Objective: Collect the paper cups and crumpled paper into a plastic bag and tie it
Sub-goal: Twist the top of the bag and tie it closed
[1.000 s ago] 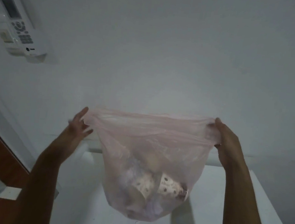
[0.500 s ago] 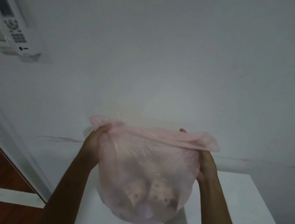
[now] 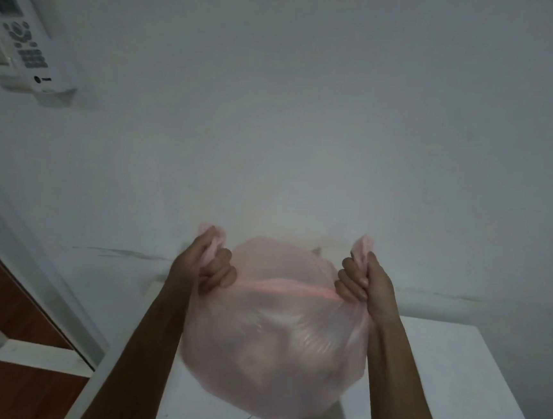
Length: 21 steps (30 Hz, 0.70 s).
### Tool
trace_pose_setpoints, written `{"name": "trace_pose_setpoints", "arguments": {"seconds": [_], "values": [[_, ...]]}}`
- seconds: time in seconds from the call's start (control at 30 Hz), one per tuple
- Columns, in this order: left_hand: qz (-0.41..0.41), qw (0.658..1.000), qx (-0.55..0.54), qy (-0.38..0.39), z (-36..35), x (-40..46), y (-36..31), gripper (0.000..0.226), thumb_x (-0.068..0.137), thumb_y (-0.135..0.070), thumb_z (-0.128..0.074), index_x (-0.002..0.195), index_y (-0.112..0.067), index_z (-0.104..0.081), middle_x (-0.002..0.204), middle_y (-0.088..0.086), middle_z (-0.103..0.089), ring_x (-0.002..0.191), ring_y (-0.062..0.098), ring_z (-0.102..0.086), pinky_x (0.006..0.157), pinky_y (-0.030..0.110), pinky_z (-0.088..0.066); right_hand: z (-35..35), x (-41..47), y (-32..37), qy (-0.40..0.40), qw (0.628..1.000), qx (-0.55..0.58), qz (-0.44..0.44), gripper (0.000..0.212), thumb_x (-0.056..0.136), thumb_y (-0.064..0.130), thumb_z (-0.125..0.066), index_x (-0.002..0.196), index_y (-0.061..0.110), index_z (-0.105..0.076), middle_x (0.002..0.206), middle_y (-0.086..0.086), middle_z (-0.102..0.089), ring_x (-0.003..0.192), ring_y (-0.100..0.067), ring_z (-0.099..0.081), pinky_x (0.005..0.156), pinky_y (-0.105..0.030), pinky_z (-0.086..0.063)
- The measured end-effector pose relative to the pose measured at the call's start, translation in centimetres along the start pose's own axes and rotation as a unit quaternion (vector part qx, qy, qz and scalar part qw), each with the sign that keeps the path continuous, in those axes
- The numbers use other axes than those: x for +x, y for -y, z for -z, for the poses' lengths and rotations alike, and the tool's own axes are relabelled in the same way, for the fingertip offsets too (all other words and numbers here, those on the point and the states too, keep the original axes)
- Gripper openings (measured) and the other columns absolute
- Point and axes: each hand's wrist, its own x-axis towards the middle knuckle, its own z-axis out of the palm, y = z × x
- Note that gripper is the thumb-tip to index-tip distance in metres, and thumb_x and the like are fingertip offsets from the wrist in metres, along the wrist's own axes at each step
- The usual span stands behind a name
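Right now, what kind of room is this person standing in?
Probably a room in a home, perhaps a bedroom. A remote control sits in a holder on a plain white wall, a white table stands against it, and reddish wood flooring shows at lower left.

Dim grey wall; white table; wall-mounted remote; wooden floor
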Motion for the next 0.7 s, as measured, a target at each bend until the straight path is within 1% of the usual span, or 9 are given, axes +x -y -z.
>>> {"name": "trace_pose_setpoints", "arguments": {"seconds": [0.07,0.1,0.2,0.27,0.3,0.37,0.47,0.53,0.7], "values": [[0.014,0.990,0.140,-0.014,-0.1,0.2,0.9,0.043,0.096,-0.037,-0.047,0.058,-0.019,-0.038,0.045,0.000,-0.026,0.035,0.012,-0.023,0.040,0.022,-0.027,-0.9,-0.6,0.0,-0.067,0.989,-0.129,0.030,0.051,0.104,0.026,-0.032,0.053,0.019,-0.031,0.047,0.002,-0.024,0.038,-0.011,-0.019,0.039,-0.022,-0.023],[0.016,0.977,0.213,-0.001,-0.3,0.2,1.3,0.042,0.096,-0.037,-0.050,0.060,-0.018,-0.039,0.047,0.001,-0.029,0.038,0.012,-0.025,0.042,0.023,-0.026,-1.6,-0.8,0.0,-0.069,0.983,-0.168,0.039,0.050,0.105,0.026,-0.032,0.056,0.019,-0.031,0.050,0.000,-0.025,0.042,-0.013,-0.019,0.043,-0.024,-0.021],[0.007,0.911,0.410,0.034,-0.6,0.3,2.6,0.041,0.099,-0.037,-0.053,0.064,-0.018,-0.050,0.053,-0.007,-0.050,0.047,0.009,-0.046,0.051,0.022,-0.038,-3.3,-1.2,-0.6,-0.031,0.966,-0.256,0.013,0.047,0.103,0.039,-0.044,0.064,0.013,-0.039,0.055,-0.003,-0.032,0.047,-0.014,-0.026,0.049,-0.028,-0.020],[0.018,0.878,0.478,0.034,-0.8,0.5,3.5,0.039,0.090,-0.052,-0.059,0.092,-0.014,-0.067,0.085,-0.011,-0.072,0.080,0.005,-0.067,0.077,0.026,-0.052,-3.8,-1.5,-1.2,0.002,0.946,-0.323,0.000,0.047,0.100,0.045,-0.049,0.068,0.010,-0.043,0.058,-0.005,-0.039,0.049,-0.013,-0.031,0.048,-0.026,-0.023],[0.031,0.865,0.499,0.031,-0.9,0.5,4.0,0.052,0.084,-0.059,-0.060,0.112,-0.016,-0.067,0.106,-0.008,-0.072,0.099,0.009,-0.067,0.091,0.031,-0.052,-3.7,-1.5,-1.5,0.019,0.936,-0.351,-0.002,0.044,0.100,0.041,-0.050,0.068,0.011,-0.045,0.059,-0.006,-0.042,0.050,-0.013,-0.033,0.049,-0.026,-0.025],[0.046,0.844,0.534,0.030,-1.0,0.2,4.5,0.067,0.081,-0.057,-0.065,0.133,-0.017,-0.055,0.129,-0.006,-0.062,0.118,0.014,-0.060,0.103,0.035,-0.047,-3.4,-1.7,-2.3,0.044,0.915,-0.401,-0.014,0.035,0.101,0.024,-0.051,0.068,0.013,-0.049,0.061,-0.005,-0.046,0.052,-0.014,-0.036,0.051,-0.026,-0.030],[0.035,0.796,0.601,0.062,-0.7,-0.2,4.9,0.080,0.079,-0.043,-0.077,0.145,-0.017,-0.040,0.132,-0.007,-0.053,0.122,0.013,-0.053,0.100,0.026,-0.044,-2.3,-1.8,-3.2,0.070,0.876,-0.474,-0.061,0.021,0.099,0.016,-0.052,0.082,0.005,-0.057,0.066,0.001,-0.050,0.056,-0.010,-0.042,0.052,-0.019,-0.035],[0.045,0.759,0.644,0.084,-0.1,-0.2,5.2,0.081,0.078,-0.043,-0.078,0.145,-0.018,-0.041,0.132,-0.009,-0.053,0.121,0.010,-0.052,0.097,0.020,-0.041,-1.5,-1.5,-3.8,0.081,0.848,-0.516,-0.087,0.019,0.099,0.017,-0.054,0.085,0.005,-0.060,0.068,0.005,-0.052,0.055,-0.004,-0.045,0.054,-0.016,-0.037],[0.085,0.689,0.713,0.104,-0.1,0.3,6.3,0.069,0.081,-0.052,-0.072,0.138,-0.018,-0.051,0.135,0.000,-0.058,0.123,0.017,-0.054,0.098,0.023,-0.039,-0.4,-0.7,-4.6,0.072,0.815,-0.564,-0.111,0.014,0.087,0.015,-0.058,0.082,0.006,-0.068,0.072,0.004,-0.067,0.066,-0.007,-0.060,0.067,-0.027,-0.046]]}}
